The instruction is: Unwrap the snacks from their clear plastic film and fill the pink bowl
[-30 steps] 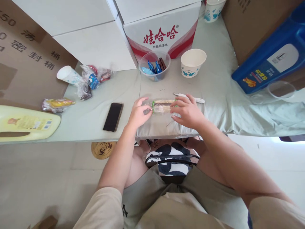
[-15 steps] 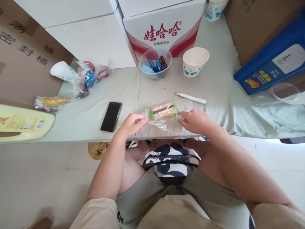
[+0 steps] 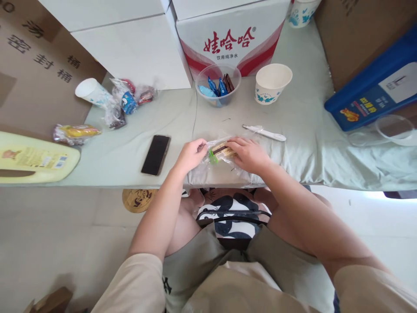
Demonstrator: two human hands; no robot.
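A wrapped snack packet [image 3: 220, 150] with green ends and a brown stripe lies on a clear plastic bag [image 3: 202, 167] near the table's front edge. The fingers of my left hand [image 3: 192, 155] are closed on the bag's film, just left of the packet. From the other side my right hand [image 3: 250, 155] is bent over the packet, its fingers covering the right half and the green end there. Behind my right hand lies a white utility knife [image 3: 266, 133], touched by neither hand.
A black phone [image 3: 155, 155] lies left of my hands. Behind stand a clear bowl [image 3: 200, 96] of small wrapped snacks and a paper bowl [image 3: 272, 84]. Wrapped items and a tipped paper cup [image 3: 91, 92] are at the left, a blue jug [image 3: 361, 93] at the right.
My right hand has moved left onto the packet and now covers its right end. My left hand has moved slightly up and right with the film, and the packet is now partly under film.
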